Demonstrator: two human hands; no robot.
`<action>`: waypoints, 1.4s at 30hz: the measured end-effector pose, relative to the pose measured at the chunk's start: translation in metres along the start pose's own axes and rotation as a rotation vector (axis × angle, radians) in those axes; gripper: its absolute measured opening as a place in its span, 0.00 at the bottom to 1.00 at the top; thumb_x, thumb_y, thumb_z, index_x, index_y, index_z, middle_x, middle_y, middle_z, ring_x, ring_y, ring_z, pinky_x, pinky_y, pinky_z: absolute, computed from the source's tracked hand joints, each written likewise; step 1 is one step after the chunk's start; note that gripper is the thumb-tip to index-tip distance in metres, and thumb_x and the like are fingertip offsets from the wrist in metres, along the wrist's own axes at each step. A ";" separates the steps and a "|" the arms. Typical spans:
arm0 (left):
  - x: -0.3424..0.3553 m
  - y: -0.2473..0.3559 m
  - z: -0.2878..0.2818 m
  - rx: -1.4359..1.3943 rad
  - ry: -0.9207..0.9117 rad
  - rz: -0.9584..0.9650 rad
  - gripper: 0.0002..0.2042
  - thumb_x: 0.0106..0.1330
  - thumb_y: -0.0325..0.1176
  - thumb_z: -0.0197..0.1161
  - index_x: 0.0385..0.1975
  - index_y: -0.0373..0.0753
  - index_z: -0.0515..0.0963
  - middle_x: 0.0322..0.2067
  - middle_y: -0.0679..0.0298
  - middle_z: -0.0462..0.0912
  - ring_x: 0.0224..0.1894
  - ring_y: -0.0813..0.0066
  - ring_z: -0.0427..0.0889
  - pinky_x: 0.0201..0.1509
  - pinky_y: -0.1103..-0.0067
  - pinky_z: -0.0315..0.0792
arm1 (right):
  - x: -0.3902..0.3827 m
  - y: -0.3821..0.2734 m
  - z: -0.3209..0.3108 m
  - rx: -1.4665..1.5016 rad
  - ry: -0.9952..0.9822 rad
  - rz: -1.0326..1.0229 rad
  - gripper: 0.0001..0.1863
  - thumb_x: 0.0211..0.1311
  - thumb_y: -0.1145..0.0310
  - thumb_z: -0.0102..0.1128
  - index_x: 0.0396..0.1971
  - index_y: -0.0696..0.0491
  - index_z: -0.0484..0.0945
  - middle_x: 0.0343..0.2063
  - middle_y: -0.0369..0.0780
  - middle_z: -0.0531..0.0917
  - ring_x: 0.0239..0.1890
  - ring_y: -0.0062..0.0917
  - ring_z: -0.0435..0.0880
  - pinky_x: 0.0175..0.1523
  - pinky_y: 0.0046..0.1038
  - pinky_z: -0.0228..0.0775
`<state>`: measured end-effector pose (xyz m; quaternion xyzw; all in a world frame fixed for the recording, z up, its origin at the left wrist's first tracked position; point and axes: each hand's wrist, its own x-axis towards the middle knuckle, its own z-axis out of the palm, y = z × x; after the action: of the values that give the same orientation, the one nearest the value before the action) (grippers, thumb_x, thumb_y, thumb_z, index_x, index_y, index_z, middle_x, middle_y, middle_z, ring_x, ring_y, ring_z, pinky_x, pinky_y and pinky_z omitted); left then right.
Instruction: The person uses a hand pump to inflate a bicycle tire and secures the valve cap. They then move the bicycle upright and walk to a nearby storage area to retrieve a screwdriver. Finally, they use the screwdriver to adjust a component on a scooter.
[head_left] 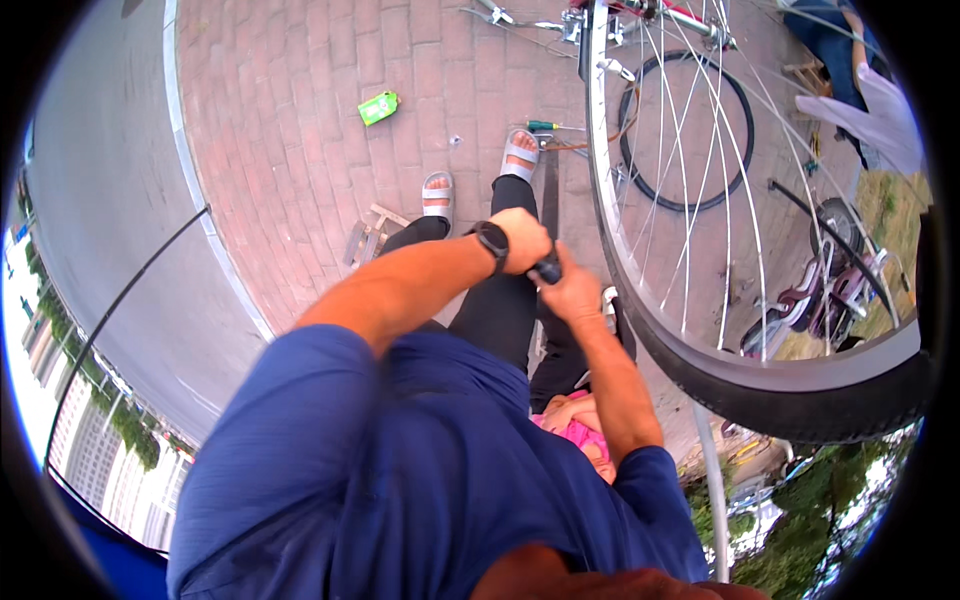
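My left hand (522,240), below a dark wristwatch, is closed round a black handle (548,267) in front of my thigh. My right hand (570,292) grips the same handle just below and to the right; most of it is hidden by my fingers. A large bicycle wheel (615,250) with a black tyre and silver spokes rises close beside my right arm. Beyond my sandalled foot, a green-handled screwdriver (545,126) lies on the paving.
A loose black tyre (744,110) lies behind the spokes. A green carton (378,107) and a small wooden stool (365,232) are on the bricks. Another person (830,50) is at upper right, a pink-clad person (580,425) behind my arm, and bikes (800,305) stand right.
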<state>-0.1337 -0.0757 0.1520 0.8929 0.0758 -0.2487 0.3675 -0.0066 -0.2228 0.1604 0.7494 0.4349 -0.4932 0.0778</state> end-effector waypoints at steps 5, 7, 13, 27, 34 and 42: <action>0.025 0.013 -0.044 -0.001 0.096 -0.029 0.07 0.49 0.31 0.65 0.28 0.42 0.85 0.28 0.56 0.86 0.35 0.57 0.87 0.37 0.66 0.80 | 0.004 0.024 -0.054 0.306 0.118 -0.206 0.30 0.47 0.60 0.74 0.53 0.50 0.78 0.37 0.50 0.85 0.44 0.44 0.85 0.48 0.38 0.75; 0.001 0.021 -0.060 -0.009 0.099 -0.050 0.08 0.49 0.31 0.65 0.30 0.43 0.85 0.29 0.56 0.86 0.35 0.57 0.87 0.37 0.65 0.80 | -0.026 -0.012 -0.078 0.155 0.119 -0.105 0.35 0.47 0.56 0.74 0.57 0.52 0.75 0.41 0.53 0.84 0.47 0.45 0.83 0.50 0.39 0.74; -0.111 0.109 -0.136 0.037 0.113 0.184 0.07 0.44 0.30 0.67 0.25 0.40 0.84 0.26 0.55 0.85 0.32 0.56 0.86 0.37 0.65 0.79 | -0.178 -0.081 -0.090 0.215 0.232 -0.015 0.37 0.45 0.51 0.75 0.56 0.53 0.77 0.36 0.54 0.84 0.42 0.48 0.84 0.47 0.41 0.75; -0.083 0.082 -0.095 -0.070 0.045 0.019 0.06 0.50 0.35 0.67 0.26 0.42 0.83 0.25 0.58 0.85 0.31 0.60 0.87 0.34 0.68 0.79 | -0.112 -0.054 -0.066 0.033 0.146 -0.072 0.42 0.48 0.46 0.71 0.61 0.53 0.72 0.30 0.51 0.85 0.34 0.46 0.85 0.40 0.41 0.76; 0.018 -0.009 -0.036 0.012 -0.005 -0.045 0.09 0.50 0.36 0.67 0.30 0.43 0.83 0.27 0.58 0.86 0.32 0.59 0.87 0.36 0.67 0.79 | 0.020 0.008 -0.030 0.225 0.220 -0.170 0.39 0.47 0.47 0.73 0.56 0.54 0.75 0.33 0.53 0.85 0.38 0.48 0.85 0.43 0.40 0.77; 0.026 0.014 -0.063 -0.040 0.131 -0.068 0.08 0.49 0.32 0.64 0.29 0.42 0.84 0.28 0.55 0.86 0.34 0.54 0.86 0.37 0.63 0.79 | -0.013 -0.011 -0.122 -0.078 0.024 0.008 0.38 0.41 0.46 0.76 0.53 0.50 0.78 0.48 0.48 0.83 0.52 0.40 0.82 0.55 0.40 0.72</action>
<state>-0.0827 -0.0434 0.1860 0.8966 0.1350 -0.2006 0.3709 0.0656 -0.1572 0.2357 0.7533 0.4515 -0.4668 0.1038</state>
